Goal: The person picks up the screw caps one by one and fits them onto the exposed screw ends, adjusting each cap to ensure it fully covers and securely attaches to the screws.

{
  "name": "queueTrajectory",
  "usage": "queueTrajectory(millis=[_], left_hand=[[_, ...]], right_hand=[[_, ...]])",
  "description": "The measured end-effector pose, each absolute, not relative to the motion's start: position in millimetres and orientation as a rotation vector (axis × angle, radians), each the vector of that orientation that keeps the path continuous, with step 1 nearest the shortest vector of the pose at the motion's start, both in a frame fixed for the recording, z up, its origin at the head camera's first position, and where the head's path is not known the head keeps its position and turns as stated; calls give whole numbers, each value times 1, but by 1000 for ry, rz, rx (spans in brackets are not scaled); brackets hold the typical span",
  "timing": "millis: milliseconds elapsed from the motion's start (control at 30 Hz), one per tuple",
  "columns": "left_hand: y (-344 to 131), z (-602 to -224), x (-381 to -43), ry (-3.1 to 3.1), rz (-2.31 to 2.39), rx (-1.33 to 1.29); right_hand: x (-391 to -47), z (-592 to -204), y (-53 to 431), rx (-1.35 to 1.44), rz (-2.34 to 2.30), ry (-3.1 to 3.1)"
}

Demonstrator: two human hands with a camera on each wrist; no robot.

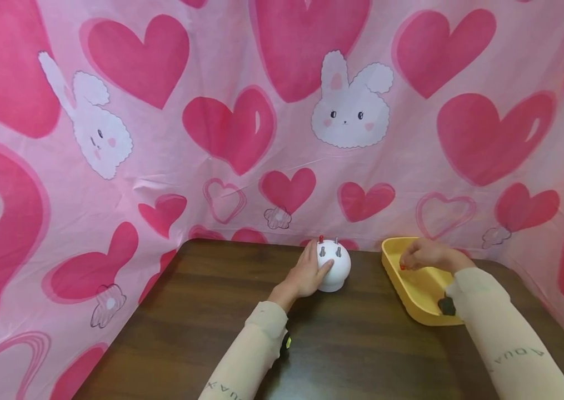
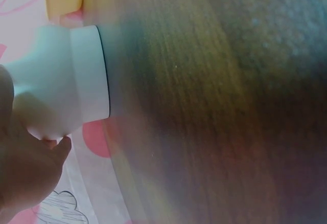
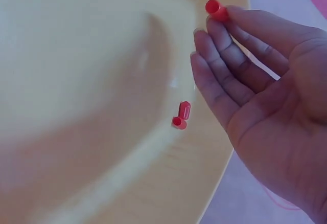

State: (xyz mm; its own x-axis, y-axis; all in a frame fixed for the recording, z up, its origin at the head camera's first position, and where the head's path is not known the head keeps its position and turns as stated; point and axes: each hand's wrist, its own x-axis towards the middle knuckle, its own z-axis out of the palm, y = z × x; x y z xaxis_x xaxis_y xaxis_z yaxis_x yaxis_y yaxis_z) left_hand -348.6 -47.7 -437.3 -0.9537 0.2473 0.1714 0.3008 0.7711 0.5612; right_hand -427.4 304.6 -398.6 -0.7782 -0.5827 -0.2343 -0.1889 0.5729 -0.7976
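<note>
My left hand (image 1: 308, 270) grips a white ball-shaped stand (image 1: 334, 271), thumb across its front and fingers along its left side. Several metal posts stick up from its top, and a red cap (image 1: 321, 239) covers one at the back left. In the left wrist view the stand's flat foot (image 2: 91, 74) meets the table. Over the yellow tray, my right hand (image 1: 427, 254) pinches a small hollow red cap (image 3: 216, 10) between thumb and forefinger, its round opening showing. Two more red caps (image 3: 182, 115) lie inside the tray, below that hand.
The yellow tray (image 1: 408, 303) stands at the right on a dark wooden table (image 1: 352, 350). A pink curtain (image 1: 302, 150) with hearts and rabbits hangs close behind the table and at both sides.
</note>
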Motion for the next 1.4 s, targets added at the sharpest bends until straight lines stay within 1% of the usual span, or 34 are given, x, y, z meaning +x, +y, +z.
queueTrajectory(millis=[400,733,1033,1400], left_hand=[[-48,-440,-351,-2860,-907,-439],[-48,-441,-350,-2870,-924,-433],[-47,-442,-350,-2874,-910,-437],[-46,-439,-350,-2873,-924,-454]], right_hand=[[-425,-394,305,-579,-1240,2337],[-422,-398,305,-548,-1328,2333],[-414,-390,299,-511,-1270,2456],[-405,-380,286,-468,-1305,2570]])
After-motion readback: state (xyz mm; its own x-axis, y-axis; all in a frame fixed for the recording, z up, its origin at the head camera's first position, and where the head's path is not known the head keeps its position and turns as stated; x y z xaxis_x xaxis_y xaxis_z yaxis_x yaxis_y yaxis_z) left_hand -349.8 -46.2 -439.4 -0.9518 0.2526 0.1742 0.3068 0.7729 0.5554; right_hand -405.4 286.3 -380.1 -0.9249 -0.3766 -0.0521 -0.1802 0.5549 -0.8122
